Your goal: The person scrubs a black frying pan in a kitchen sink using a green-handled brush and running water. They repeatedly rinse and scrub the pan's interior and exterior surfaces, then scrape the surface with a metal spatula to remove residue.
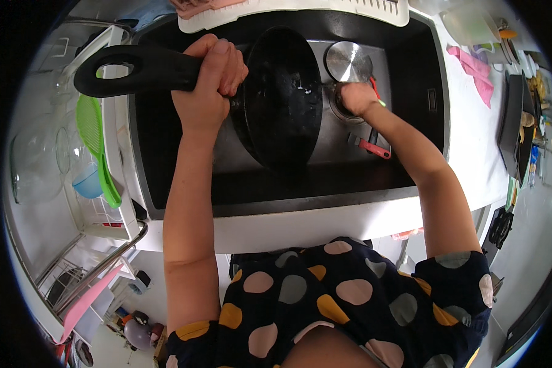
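My left hand (214, 76) is closed around the black handle (138, 71) of a frying pan. The dark pan (280, 101) is tilted up on its side inside a black sink (175, 184), with small bright wet spots on its surface. In the right half of the sink, my right hand (361, 97) reaches down into a round metal piece (338, 110); its fingers are hidden. Just beyond that hand is a shiny metal disc (348, 62). Nearer to me lies a small utensil with a red handle (375, 149), beside a black-handled one (373, 135).
A white drying rack (129, 202) on the left holds a green slotted spoon (94, 138) and a blue cup (87, 181). Behind the sink is a white plastic tray (299, 6). On the right counter lie a pink cloth (476, 73) and a black stand (515, 124).
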Available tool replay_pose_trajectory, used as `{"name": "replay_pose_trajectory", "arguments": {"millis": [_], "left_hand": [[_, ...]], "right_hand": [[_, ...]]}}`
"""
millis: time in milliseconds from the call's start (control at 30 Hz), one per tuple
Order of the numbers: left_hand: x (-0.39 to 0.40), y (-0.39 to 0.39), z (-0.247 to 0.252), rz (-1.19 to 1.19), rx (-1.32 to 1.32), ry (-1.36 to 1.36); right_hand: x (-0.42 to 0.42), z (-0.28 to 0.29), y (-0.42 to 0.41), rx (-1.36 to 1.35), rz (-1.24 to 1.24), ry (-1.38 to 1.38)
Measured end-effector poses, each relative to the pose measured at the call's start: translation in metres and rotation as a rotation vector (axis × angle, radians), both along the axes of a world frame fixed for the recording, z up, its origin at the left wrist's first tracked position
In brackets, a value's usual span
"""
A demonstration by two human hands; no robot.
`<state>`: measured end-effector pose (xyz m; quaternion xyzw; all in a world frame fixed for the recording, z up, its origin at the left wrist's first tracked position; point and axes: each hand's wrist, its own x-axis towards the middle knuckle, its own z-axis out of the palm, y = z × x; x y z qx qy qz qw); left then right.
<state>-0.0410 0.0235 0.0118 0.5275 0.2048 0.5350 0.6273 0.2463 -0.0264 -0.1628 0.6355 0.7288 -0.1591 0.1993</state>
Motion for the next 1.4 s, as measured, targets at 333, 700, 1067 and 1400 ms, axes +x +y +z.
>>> {"name": "replay_pose_trajectory", "arguments": {"millis": [333,700,1067,1400], "left_hand": [[-0.002,-0.001,-0.001,-0.025,0.014,0.051],[0.001,0.009,-0.01,-0.031,0.094,-0.048],[-0.004,0.002,-0.005,-0.04,0.03,0.003],[-0.009,-0.003,-0.01,-0.104,0.138,-0.011]], "right_hand": [[-0.007,-0.007,-0.026,-0.145,0.108,0.022],[-0.006,-0.013,-0.015,-0.032,0.061,0.028],[-0.006,-0.033,-0.045,-0.232,-0.041,0.219],[-0.005,-0.033,-0.043,-0.251,-0.092,0.226]]}}
